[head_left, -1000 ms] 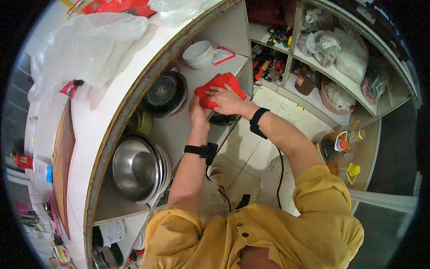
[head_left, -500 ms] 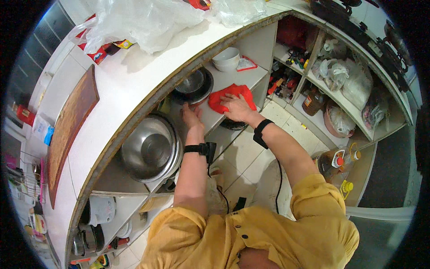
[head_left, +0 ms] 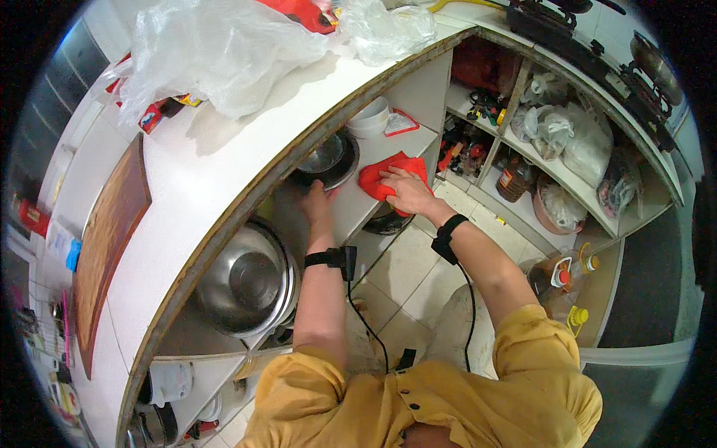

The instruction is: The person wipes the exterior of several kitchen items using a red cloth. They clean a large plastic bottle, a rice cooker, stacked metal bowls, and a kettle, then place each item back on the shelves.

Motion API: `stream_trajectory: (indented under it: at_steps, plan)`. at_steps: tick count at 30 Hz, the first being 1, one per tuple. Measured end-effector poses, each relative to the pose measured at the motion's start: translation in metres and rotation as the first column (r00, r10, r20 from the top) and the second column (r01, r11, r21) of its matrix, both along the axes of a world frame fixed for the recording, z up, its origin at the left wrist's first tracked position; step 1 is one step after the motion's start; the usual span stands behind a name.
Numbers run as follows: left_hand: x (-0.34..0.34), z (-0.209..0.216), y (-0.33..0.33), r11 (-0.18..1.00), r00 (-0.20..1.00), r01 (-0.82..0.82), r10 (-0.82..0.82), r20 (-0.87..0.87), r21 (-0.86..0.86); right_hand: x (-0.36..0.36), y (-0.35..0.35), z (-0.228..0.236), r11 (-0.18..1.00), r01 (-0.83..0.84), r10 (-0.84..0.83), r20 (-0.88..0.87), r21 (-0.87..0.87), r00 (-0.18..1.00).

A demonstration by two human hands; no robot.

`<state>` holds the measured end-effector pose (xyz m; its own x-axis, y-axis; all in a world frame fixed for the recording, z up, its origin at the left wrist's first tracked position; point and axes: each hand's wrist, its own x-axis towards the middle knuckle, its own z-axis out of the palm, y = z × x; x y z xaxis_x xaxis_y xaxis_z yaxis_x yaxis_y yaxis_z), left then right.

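At the rim of a black bowl point(head_left: 346, 170), my left hand point(head_left: 319, 203) grips the near edge, its fingertips partly hidden in the cabinet's shade. A smaller metal bowl point(head_left: 323, 155) sits inside the black one. My right hand point(head_left: 411, 191) holds a bunched red cloth point(head_left: 382, 173) against the front part of the shelf point(head_left: 357, 200). Behind the cloth stand stacked white bowls point(head_left: 371, 119), with a red-edged white item point(head_left: 402, 122) beside them. Left of my left forearm rests a stack of large steel basins point(head_left: 250, 280).
Overhead, the white counter point(head_left: 187, 183) bears plastic bags point(head_left: 224, 52) and a wooden board point(head_left: 112, 246). Compartments at the right hold bagged goods point(head_left: 586, 142) and a brown jar point(head_left: 514, 179). Oil bottles point(head_left: 556, 276) stand near my right elbow. Black cables point(head_left: 367, 321) hang from my wristbands.
My left hand has closed on the black bowl's rim, and the bowl has shifted slightly right. The red cloth has moved a little toward the shelf's front edge under my right hand.
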<state>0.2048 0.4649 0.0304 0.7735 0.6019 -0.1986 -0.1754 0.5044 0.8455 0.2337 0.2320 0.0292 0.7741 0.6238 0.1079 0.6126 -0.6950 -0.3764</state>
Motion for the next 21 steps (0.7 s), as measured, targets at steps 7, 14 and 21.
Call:
stream_trajectory:
  at_steps: [7, 14, 21]
  plan:
    - [0.036, -0.020, -0.034, 0.993, 0.993, 0.107, -0.105, 0.051, -0.042, 0.000, -0.001, -0.004, 1.000, -0.005, 0.005, 0.001, 0.000, 1.000]
    - [0.038, -0.010, -0.050, 0.975, 0.984, 0.150, -0.132, 0.117, -0.162, -0.005, 0.011, -0.007, 0.998, 0.068, -0.067, 0.114, -0.001, 0.991]
    - [-0.027, 0.004, -0.032, 0.981, 0.998, -0.053, 0.058, -0.020, 0.184, -0.057, 0.075, -0.009, 0.966, -0.240, 0.249, 0.106, -0.093, 0.963]
